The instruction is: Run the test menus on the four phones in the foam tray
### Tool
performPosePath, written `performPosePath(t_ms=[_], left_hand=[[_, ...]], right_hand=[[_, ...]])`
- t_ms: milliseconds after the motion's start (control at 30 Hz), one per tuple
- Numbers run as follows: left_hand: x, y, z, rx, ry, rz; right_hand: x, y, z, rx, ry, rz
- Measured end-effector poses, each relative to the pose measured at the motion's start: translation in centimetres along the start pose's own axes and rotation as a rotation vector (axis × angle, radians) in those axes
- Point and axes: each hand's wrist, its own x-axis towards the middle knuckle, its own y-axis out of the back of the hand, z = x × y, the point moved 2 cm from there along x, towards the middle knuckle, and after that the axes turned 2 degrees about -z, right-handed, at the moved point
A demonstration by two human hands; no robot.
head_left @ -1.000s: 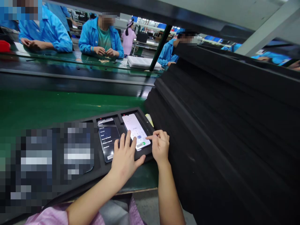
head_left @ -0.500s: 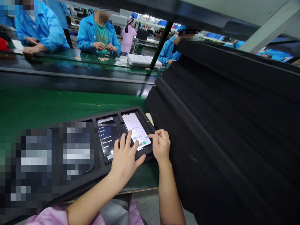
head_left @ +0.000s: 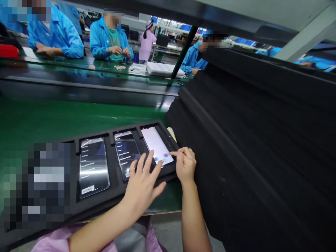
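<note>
On the foam tray (head_left: pixel 110 200): three phones lay face up, each in its own slot, so they could not slide.
White-screen phone (head_left: pixel 155 142): lit up in the slot farthest right, by both hands.
Left hand (head_left: pixel 143 183): fingers (head_left: pixel 149 161) spread flat over the tray's near edge, likely to keep it steady; it held nothing.
Right hand (head_left: pixel 187 167): one finger pointed at that phone's lower right corner, the rest curled in.
Other phones: a dark-screen phone (head_left: pixel 126 152) showing a word list, and a third phone (head_left: pixel 93 165) further left.
Counter (head_left: pixel 52 119): green and smooth, with the tray at its near edge.
Room: a stack of black foam trays (head_left: pixel 249 140) stood on the right; people in blue coats (head_left: pixel 109 38) worked across the way.
</note>
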Motion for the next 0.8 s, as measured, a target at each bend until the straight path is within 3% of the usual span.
performPosePath(t_ms=[133,200,367,500,633,800], left_hand=[[-3.4,3.7,-3.0,0.035,-0.156,0.094],[-5.5,5.8,-5.7,0.071,-0.142,0.124],[-11.0,9.7,-14.6,0.279,0.204,0.135],[-14.6,11.1,-20.2,0.305,0.475,0.151],[-16.1,11.2,-21.9,0.181,0.579,0.107],[-16.0,10.5,-21.4,0.067,0.481,0.038]], right_hand=[[-0.1,0.0,-1.1,0.033,0.056,-0.015],[-0.2,-0.4,-2.6,0.041,0.098,-0.083],[-0.4,-2.3,-7.3,0.057,0.195,-0.394],[-0.1,-3.8,-9.3,-0.005,0.236,-0.485],[0.1,-4.6,-10.8,-0.079,0.242,-0.473],[-0.4,-5.7,-15.6,0.022,0.357,-0.618]])
